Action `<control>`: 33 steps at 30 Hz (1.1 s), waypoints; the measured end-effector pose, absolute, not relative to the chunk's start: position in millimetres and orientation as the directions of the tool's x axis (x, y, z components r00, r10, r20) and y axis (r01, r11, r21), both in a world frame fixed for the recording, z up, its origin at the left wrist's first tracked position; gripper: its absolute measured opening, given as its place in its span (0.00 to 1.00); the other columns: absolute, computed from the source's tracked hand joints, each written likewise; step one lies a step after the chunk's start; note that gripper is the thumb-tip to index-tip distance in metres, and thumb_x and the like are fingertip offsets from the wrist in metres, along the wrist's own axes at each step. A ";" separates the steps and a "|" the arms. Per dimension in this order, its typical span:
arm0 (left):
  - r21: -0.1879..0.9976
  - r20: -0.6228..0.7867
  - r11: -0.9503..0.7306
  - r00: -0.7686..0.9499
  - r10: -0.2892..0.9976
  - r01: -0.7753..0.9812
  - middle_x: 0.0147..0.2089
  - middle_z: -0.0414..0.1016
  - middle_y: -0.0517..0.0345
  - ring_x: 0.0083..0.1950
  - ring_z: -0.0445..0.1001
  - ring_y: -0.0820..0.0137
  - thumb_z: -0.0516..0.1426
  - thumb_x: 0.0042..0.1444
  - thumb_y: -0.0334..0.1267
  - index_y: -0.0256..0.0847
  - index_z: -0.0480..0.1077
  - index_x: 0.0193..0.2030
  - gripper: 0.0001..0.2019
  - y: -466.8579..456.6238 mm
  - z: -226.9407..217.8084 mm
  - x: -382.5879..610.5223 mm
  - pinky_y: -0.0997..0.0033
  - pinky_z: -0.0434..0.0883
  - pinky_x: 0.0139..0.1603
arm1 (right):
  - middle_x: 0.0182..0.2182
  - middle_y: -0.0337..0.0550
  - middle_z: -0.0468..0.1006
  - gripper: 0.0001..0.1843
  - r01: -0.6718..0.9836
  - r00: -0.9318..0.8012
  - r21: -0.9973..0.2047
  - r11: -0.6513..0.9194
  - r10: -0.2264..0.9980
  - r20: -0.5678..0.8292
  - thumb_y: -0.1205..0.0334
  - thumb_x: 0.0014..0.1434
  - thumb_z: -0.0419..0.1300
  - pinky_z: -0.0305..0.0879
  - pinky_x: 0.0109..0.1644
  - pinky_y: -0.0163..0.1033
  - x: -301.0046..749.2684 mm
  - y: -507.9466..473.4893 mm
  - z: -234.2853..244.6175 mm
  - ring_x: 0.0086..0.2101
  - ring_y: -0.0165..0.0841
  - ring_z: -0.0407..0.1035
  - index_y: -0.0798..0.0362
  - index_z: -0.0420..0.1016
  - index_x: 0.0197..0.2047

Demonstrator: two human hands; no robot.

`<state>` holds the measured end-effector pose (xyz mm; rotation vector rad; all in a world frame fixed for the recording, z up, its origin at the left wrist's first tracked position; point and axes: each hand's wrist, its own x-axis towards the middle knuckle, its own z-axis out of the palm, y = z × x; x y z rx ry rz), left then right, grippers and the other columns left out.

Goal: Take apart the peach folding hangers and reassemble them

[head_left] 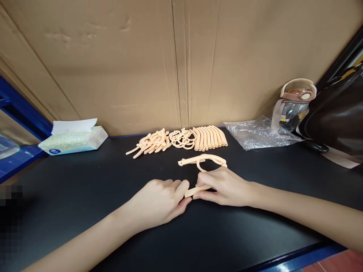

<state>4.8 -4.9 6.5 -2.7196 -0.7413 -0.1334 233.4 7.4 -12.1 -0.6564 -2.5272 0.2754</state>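
My left hand (pixel 161 202) and my right hand (pixel 222 187) meet at the middle of the black table (pixel 85 196). Both pinch one small peach plastic strip (pixel 195 191), the left at its near end, the right over its far end. Just behind my right hand lies a curved peach plastic piece (pixel 202 160) with a loop under it. Farther back sits a row of the same peach parts (pixel 177 140): hooked pieces at the left, rings in the middle, straight strips at the right.
A tissue pack (pixel 74 138) lies at the back left. A crumpled clear plastic bag (pixel 259 132), a water bottle (pixel 293 104) and a dark bag (pixel 337 113) stand at the back right. A cardboard wall (pixel 170 64) backs the table. Blue shelving (pixel 19 113) is at left.
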 end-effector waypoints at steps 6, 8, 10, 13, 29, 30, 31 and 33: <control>-0.200 0.156 -0.838 0.861 0.483 0.507 0.27 0.67 0.63 0.23 0.70 0.71 0.45 0.68 0.37 0.41 0.57 0.35 0.08 -4.2 6.8 3.8 0.72 0.53 0.20 | 0.29 0.36 0.71 0.11 0.392 -0.770 -0.304 0.868 0.491 0.408 0.58 0.69 0.53 0.56 0.28 0.33 234.0 9.4 -10.9 0.26 0.29 0.65 0.52 0.63 0.35; -0.136 0.158 -0.856 0.863 0.479 0.500 0.27 0.66 0.65 0.23 0.69 0.72 0.44 0.68 0.36 0.42 0.56 0.35 0.09 -3.6 5.9 2.3 0.72 0.53 0.20 | 0.29 0.37 0.71 0.13 0.379 -0.770 -0.298 0.876 0.477 0.423 0.56 0.70 0.51 0.57 0.29 0.33 234.1 9.6 -10.6 0.27 0.29 0.64 0.52 0.64 0.34; -0.063 0.163 -0.866 0.861 0.482 0.496 0.26 0.65 0.66 0.22 0.68 0.74 0.43 0.69 0.36 0.42 0.55 0.34 0.10 -3.2 5.4 0.9 0.72 0.53 0.20 | 0.29 0.38 0.71 0.15 0.363 -0.769 -0.284 0.887 0.458 0.446 0.54 0.71 0.50 0.57 0.30 0.34 233.8 10.0 -10.0 0.27 0.29 0.64 0.53 0.64 0.34; -0.010 0.174 -0.868 0.856 0.487 0.496 0.25 0.64 0.67 0.21 0.67 0.74 0.43 0.69 0.37 0.42 0.55 0.34 0.11 -2.9 5.4 -0.6 0.72 0.53 0.20 | 0.31 0.40 0.71 0.16 0.350 -0.768 -0.259 0.900 0.434 0.471 0.54 0.71 0.50 0.58 0.33 0.35 232.7 10.6 -8.3 0.30 0.31 0.64 0.54 0.66 0.35; -0.355 0.221 -0.833 0.903 0.367 0.425 0.27 0.68 0.63 0.23 0.69 0.70 0.41 0.70 0.36 0.39 0.64 0.41 0.12 -5.3 2.9 -0.5 0.67 0.57 0.21 | 0.45 0.46 0.72 0.08 0.576 -0.482 -0.355 0.737 0.656 0.581 0.61 0.69 0.54 0.58 0.52 0.46 236.5 22.5 -4.0 0.47 0.39 0.65 0.51 0.69 0.37; -0.367 0.226 -0.830 0.906 0.358 0.420 0.28 0.68 0.63 0.23 0.69 0.71 0.41 0.70 0.36 0.39 0.64 0.43 0.12 -5.4 2.9 -0.5 0.67 0.57 0.21 | 0.43 0.45 0.72 0.08 0.567 -0.488 -0.365 0.739 0.658 0.574 0.61 0.69 0.54 0.58 0.52 0.45 236.4 23.0 -4.6 0.46 0.38 0.66 0.51 0.68 0.37; -0.376 0.231 -0.828 0.907 0.351 0.416 0.28 0.68 0.63 0.23 0.69 0.71 0.42 0.69 0.35 0.38 0.64 0.44 0.11 -5.5 3.0 -0.4 0.67 0.57 0.21 | 0.41 0.43 0.73 0.08 0.558 -0.495 -0.370 0.742 0.656 0.569 0.61 0.69 0.54 0.57 0.52 0.45 236.3 22.9 -4.7 0.45 0.37 0.66 0.52 0.68 0.36; -0.380 0.231 -0.824 0.906 0.355 0.420 0.28 0.68 0.63 0.23 0.69 0.71 0.42 0.69 0.36 0.39 0.64 0.44 0.11 -5.4 3.1 -0.3 0.67 0.58 0.21 | 0.38 0.41 0.74 0.09 0.541 -0.519 -0.373 0.754 0.648 0.558 0.61 0.69 0.54 0.57 0.50 0.43 235.9 21.5 -3.9 0.43 0.36 0.66 0.52 0.67 0.35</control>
